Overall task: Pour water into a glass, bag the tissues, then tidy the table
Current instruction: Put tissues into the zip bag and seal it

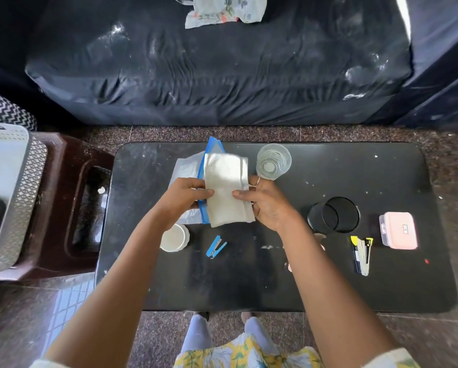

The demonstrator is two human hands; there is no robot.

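A folded stack of white tissues (pixel 226 185) is held above the black table (pixel 275 282), between both hands. My left hand (pixel 184 197) pinches its left edge together with the blue-rimmed clear zip bag (pixel 188 168), which lies behind and to the left of the tissues. My right hand (pixel 266 204) grips the tissues' right edge. A clear glass (pixel 273 162) stands upright just beyond my right hand; how much water it holds is hard to tell.
On the table are a white round lid or cup (pixel 174 237), a blue stapler (pixel 216 247), a black mesh pen holder (pixel 334 215) lying on its side, a yellow-black tool (pixel 363 254) and a pink box (pixel 398 229). A brown stool (pixel 71 205) stands at the left, a dark sofa (pixel 222 75) beyond.
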